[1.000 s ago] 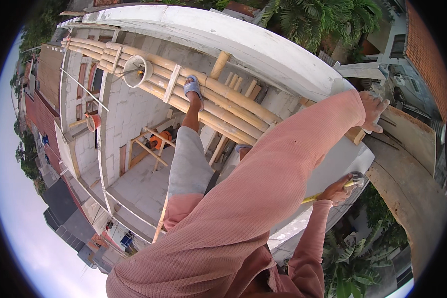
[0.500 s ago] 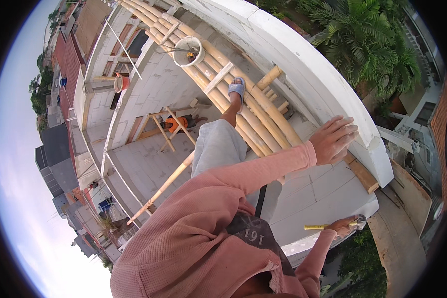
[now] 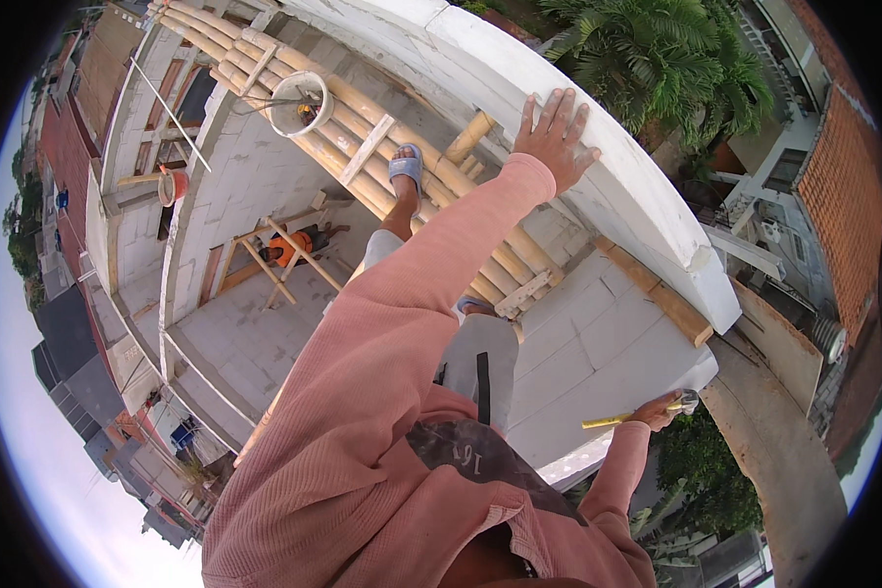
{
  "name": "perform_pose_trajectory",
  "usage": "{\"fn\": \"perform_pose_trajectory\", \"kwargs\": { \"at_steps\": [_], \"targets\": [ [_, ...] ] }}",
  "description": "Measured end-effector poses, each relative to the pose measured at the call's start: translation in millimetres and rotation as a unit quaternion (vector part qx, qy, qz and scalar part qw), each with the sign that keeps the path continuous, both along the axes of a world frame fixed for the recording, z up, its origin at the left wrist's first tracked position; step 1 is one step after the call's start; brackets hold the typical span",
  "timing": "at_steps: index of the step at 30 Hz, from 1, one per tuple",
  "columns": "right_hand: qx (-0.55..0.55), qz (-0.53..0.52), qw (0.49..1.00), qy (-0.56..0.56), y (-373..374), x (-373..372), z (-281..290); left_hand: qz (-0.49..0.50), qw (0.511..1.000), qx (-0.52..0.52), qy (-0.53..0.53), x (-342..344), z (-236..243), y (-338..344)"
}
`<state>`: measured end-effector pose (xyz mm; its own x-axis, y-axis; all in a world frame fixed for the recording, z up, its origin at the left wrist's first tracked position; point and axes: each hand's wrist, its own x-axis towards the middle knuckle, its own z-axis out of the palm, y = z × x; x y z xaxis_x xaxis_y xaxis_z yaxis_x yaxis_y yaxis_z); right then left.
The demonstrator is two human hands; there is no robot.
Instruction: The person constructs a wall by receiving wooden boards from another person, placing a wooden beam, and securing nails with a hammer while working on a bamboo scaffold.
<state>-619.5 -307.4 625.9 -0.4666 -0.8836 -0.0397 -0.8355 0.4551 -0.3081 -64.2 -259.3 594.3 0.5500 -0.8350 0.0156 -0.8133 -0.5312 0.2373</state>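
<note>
My left hand (image 3: 557,142) rests open on the white top of the curved wall (image 3: 598,132), fingers spread and palm down. At the lower right, my right hand (image 3: 657,412) is closed around a hammer (image 3: 606,422) with a yellow handle. The hammer's grey metal head (image 3: 689,400) shows just past my fingers, beside the corner of the light grey block wall (image 3: 598,363). My feet, in blue slide sandals (image 3: 406,169), stand on bamboo poles (image 3: 451,191) laid side by side. My pink sleeves cover both forearms.
A white bucket (image 3: 300,104) with tools stands on the poles. A wooden plank (image 3: 657,292) lies along the wall. Below, a person in an orange top (image 3: 289,247) is beside a wooden frame (image 3: 265,269). A red bucket (image 3: 172,185) hangs farther left. Palms and roofs lie beyond the wall.
My left hand has slid forward along the wall top, its fingers now more spread. My second foot has come into view on the poles. The right hand still holds the hammer.
</note>
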Motion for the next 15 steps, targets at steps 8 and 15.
{"fn": "perform_pose_trajectory", "kwargs": {
  "at_steps": [8, 15],
  "targets": [
    [-0.056, -0.001, 0.988, -0.142, 94, 155, 114, 0.015, 0.999, 0.02, 0.023, 7, 2, 10],
    [0.017, 0.448, 0.861, -0.24, 21, 383, 113, 0.009, 0.998, -0.016, 0.062, 1, 1, 5]
  ]
}}
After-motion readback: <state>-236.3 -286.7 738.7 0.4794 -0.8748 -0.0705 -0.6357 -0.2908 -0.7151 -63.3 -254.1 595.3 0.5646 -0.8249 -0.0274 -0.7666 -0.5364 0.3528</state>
